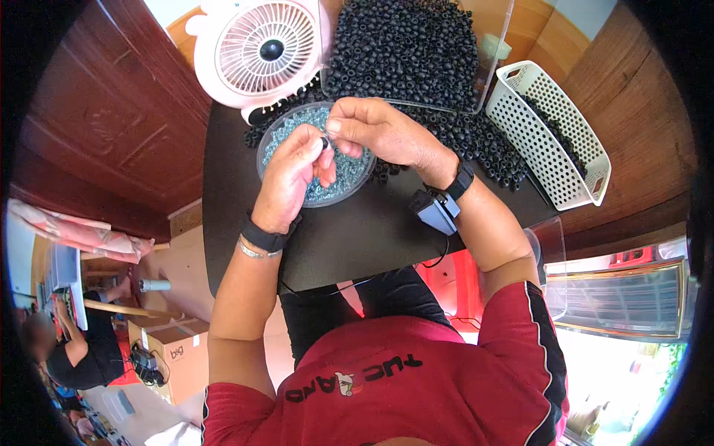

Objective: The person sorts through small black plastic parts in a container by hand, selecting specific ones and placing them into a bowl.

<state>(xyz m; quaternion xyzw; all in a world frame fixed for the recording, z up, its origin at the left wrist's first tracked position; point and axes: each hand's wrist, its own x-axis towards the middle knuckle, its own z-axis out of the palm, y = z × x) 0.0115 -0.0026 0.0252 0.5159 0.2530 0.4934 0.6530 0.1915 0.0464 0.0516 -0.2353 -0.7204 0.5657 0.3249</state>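
Observation:
My left hand [290,173] pinches a small black ring-shaped part [324,142] between thumb and forefinger. Right beside it, my right hand [374,128] has its thumb and forefinger pressed together on what looks like a small clear piece, mostly hidden by the fingertips. Both hands hang over a round clear plastic tub [334,202] filled with small translucent blue-green pieces [348,173]. Behind them stands a clear plastic bin [401,105] heaped with black ring-shaped parts [401,50]. More loose black parts [474,139] lie spread on the dark table [346,240].
A pink fan [262,53] stands back left. At the right, a white perforated basket [546,134] holds more black parts. A blue-grey device [438,212] with a cable is at my right wrist. Another person [83,345] sits far left, near a cardboard box [173,357].

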